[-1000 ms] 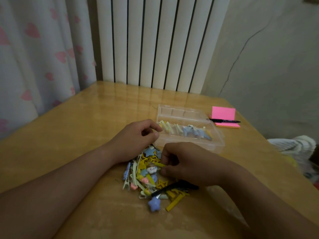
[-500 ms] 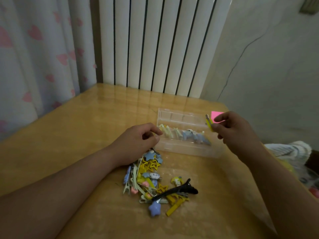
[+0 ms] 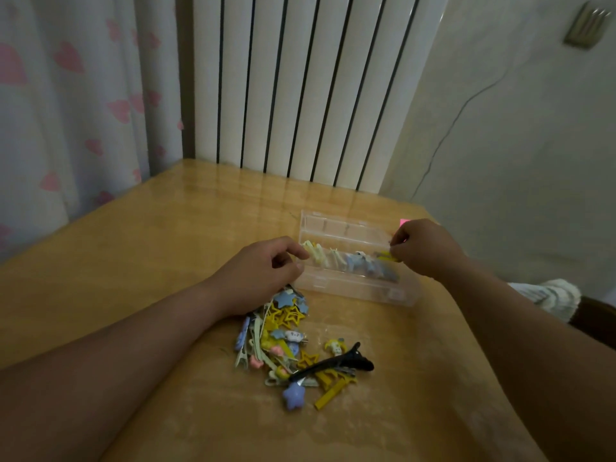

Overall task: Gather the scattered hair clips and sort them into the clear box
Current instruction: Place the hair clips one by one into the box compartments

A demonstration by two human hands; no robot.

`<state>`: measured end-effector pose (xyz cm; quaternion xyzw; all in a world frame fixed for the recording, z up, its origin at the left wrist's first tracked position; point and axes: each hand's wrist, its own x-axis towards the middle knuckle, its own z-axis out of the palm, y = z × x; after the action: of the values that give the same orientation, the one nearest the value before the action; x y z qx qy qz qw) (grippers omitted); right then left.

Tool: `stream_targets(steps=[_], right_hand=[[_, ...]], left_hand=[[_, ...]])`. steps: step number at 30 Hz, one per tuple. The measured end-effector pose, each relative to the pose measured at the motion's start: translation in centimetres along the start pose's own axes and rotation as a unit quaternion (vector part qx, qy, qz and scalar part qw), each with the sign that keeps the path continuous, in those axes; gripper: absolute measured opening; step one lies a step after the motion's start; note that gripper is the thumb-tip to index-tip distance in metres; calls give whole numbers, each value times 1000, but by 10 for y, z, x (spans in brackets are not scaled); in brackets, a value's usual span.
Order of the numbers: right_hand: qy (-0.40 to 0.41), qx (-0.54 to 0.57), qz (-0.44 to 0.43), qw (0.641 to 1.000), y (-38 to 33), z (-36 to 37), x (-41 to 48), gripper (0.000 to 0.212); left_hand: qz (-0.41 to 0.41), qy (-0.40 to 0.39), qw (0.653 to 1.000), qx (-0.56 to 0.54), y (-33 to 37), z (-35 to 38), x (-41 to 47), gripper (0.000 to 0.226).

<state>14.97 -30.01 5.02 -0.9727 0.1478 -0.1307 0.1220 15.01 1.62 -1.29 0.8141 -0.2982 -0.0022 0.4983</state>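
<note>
One table (image 3: pixel 160 248) carries everything; lighting is dim, edges soft.

Clear box (image 3: pixel 353 290): right of centre in the frame, long axis running left to right with a slight drop toward the right. Inside it is a single row of clips, pale yellow ones at the left end and blue ones toward the right.

Unsorted pile (image 3: pixel 283 328): lower centre, just below the box and apart from it. It holds many small clips, with a long black clip (image 3: pixel 333 365) lying across its lower right.

Left hand (image 3: pixel 256 278): centre of the frame, fingers curled, at the box's left end. I cannot tell whether its grip holds anything or only steadies the box.

Right hand (image 3: pixel 428 250): over the box's right end. Its grip is narrow, pinching a yellow clip (image 3: pixel 386 256).

Key relation: the yellow clip projects frame-left from the right grip, with its long axis roughly parallel to the box's. It sits above the right end of the row, beside the blue clips; contact with them is unclear. This hand is the nearer one to that slot.

Judgement: the placing step is in progress. The next move calls for a short lowering and release, keeping the clip in line with the row.
</note>
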Motion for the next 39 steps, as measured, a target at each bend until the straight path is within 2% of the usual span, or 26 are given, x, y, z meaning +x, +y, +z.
stream_targets(steps=[4,8,13,15,17,19,22,24,27,39], right_hand=[[-21,-59,-17,998,-5,3,3,13],[11,-50,-27,998,-5,4,-6,10],[141,88,-79,983,-17,-2,-52,6],[158,164,-115,967,-29,-6,-78,5],[107,209,-164,958,-40,-12,-101,5],[-17,227,-204,952,-48,-17,-118,5],[-192,178,-217,941,-55,-20,-131,4],[-251,123,-217,935,-57,-19,-136,8],[-274,55,-223,934,-62,-17,-140,15],[-268,-92,-200,938,-81,-28,-152,19]], left_hand=[[-3,0,1000,8,1,0,1,14],[-4,3,1000,11,0,-1,1,15],[-6,4,1000,9,2,0,0,14],[-7,3,1000,7,3,0,0,14],[-8,2,1000,4,4,-1,-1,15],[-8,2,1000,5,4,-1,-2,16],[-6,3,1000,10,6,-1,-3,16],[-2,4,1000,13,6,-1,-3,17],[-1,5,1000,21,5,-1,-2,17],[-5,7,999,33,7,-1,-2,17]])
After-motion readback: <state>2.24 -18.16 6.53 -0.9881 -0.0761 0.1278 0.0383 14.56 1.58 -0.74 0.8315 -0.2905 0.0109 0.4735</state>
